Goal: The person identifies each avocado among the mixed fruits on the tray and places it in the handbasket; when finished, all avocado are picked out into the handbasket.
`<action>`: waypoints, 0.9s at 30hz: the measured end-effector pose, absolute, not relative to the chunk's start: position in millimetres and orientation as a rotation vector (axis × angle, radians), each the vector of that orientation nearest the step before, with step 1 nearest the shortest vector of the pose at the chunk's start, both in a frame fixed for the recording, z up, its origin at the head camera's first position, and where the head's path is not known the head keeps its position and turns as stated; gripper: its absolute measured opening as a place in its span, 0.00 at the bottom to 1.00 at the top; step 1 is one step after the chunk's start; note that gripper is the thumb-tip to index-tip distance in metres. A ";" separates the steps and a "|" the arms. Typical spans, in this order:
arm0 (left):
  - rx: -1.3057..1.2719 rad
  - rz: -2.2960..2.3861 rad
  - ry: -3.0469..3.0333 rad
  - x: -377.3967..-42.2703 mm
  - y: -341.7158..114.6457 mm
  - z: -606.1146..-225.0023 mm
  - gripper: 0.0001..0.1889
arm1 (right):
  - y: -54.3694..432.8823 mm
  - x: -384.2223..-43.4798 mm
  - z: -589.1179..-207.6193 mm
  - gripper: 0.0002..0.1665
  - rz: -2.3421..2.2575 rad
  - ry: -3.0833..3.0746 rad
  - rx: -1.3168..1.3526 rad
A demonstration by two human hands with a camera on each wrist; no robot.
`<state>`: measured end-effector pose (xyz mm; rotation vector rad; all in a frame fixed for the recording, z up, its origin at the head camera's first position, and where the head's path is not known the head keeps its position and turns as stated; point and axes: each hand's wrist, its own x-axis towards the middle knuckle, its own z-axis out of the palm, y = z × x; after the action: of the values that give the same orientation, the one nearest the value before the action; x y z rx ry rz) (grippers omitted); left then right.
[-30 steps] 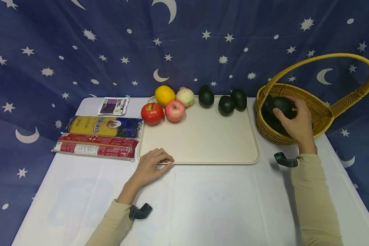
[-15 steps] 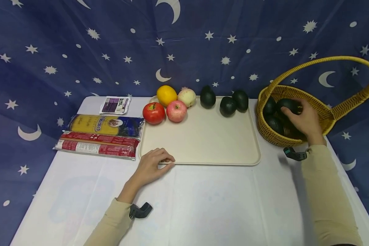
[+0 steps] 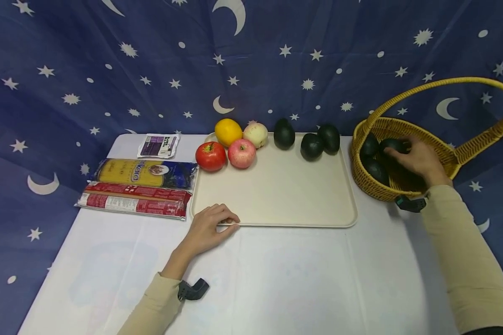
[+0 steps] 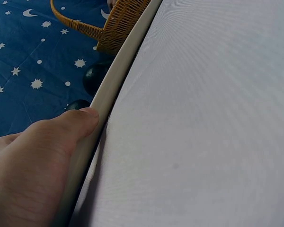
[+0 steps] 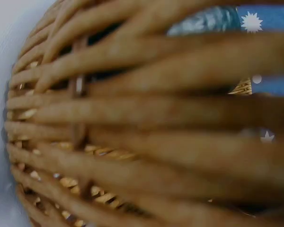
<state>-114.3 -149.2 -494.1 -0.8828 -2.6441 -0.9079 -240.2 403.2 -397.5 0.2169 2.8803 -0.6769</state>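
One avocado (image 3: 390, 144) is lying in the basket (image 3: 365, 185), right of frame, picture-left of the nearer right hand (image 3: 421, 158), which is pinching it; the left hand (image 3: 209, 226) is touching the tray (image 3: 293, 195), grip unclear.

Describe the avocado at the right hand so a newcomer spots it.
Find the yellow wicker basket at the right end of the white table. Inside, two avocados sit along its left wall; the target avocado lies just right of the farther one. Only it has the thumb of the right hand on it.
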 end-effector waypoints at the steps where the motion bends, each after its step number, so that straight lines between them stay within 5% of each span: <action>1: -0.880 -0.913 -2.642 -114.0 -148.9 -493.6 0.05 | 404.0 -240.5 -397.7 0.56 -0.661 2.875 0.210; 10: -0.866 -0.907 -2.663 -113.6 -148.6 -493.5 0.05 | 402.2 -238.8 -398.9 0.57 -0.656 2.881 0.207; 27: -0.861 -0.899 -2.685 -114.4 -149.6 -492.7 0.05 | 348.6 -199.7 -387.8 0.33 -1.058 3.153 0.125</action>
<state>-114.4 -149.6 -492.7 -0.8609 -2.6845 -0.8994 -199.7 348.6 -387.8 0.1251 3.1531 -1.0579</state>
